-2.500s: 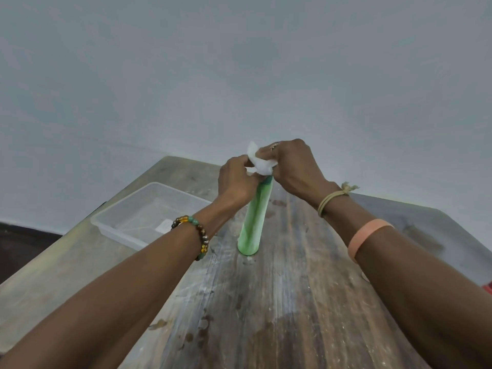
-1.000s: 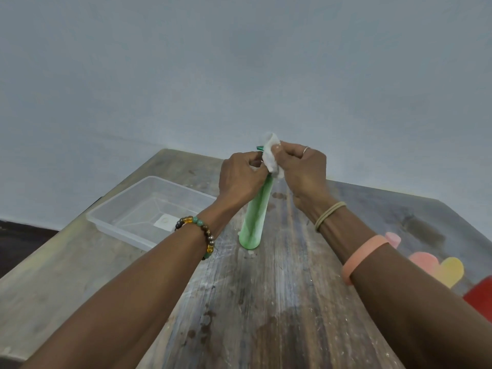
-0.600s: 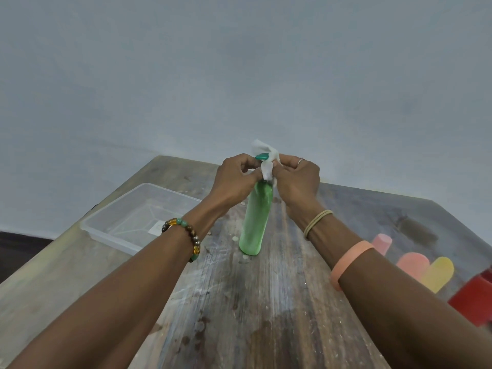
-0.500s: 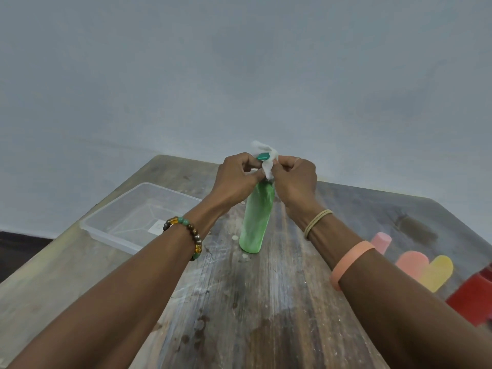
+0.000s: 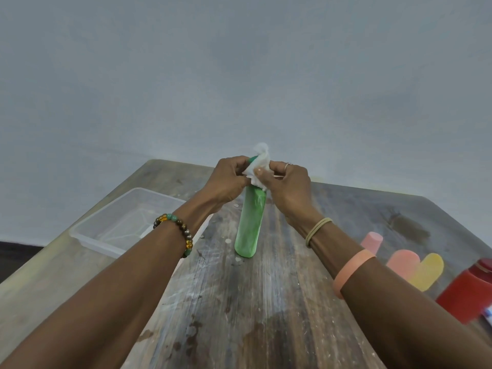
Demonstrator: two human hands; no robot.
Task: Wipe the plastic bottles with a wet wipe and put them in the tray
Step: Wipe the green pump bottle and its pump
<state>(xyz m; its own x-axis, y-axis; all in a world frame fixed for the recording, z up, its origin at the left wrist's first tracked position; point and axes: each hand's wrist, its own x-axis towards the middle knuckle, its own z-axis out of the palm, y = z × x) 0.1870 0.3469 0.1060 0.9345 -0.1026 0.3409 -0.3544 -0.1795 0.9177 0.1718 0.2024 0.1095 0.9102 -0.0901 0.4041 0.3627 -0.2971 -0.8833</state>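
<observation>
A tall green plastic bottle (image 5: 250,225) stands upright on the wooden table, its base on the boards. My left hand (image 5: 226,182) grips the bottle's neck just under the dark green cap. My right hand (image 5: 288,187) pinches a crumpled white wet wipe (image 5: 257,167) against the cap and shoulder; the wipe hides most of the cap. A clear plastic tray (image 5: 106,233) sits to the left of the bottle, partly behind my left forearm.
At the right lie a pink bottle (image 5: 371,242), a salmon bottle (image 5: 403,262) and a yellow bottle (image 5: 427,271) side by side. A red container (image 5: 468,291) stands by the right edge. The worn table (image 5: 266,302) ends against a grey wall.
The wipe has shifted up over the cap, covering more of it. Both hands stay at the bottle's top; the bottle still stands in the same spot.
</observation>
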